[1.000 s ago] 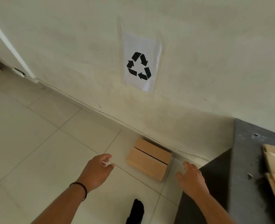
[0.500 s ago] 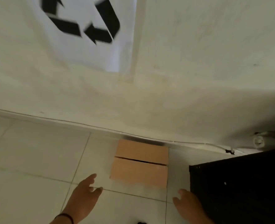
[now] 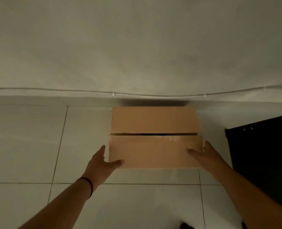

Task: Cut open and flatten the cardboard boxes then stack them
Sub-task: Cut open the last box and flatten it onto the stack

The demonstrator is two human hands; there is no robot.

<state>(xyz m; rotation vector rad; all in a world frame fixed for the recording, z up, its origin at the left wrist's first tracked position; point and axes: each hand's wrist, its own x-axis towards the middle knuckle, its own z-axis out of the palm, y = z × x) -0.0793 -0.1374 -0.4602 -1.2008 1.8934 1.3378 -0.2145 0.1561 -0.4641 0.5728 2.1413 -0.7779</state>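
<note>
While spread wide, left hand (image 3: 102, 164) and right hand (image 3: 208, 154) flank the cardboard box (image 3: 155, 138).

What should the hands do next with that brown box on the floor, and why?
Probably close both hands on the box's ends and lift it away from the wall. The left hand and right hand sit at either end of the cardboard box, thumbs on its top. The box is unflattened, flaps closed with a dark gap between them, and it stands against the wall, leaving little room for cutting.
</note>
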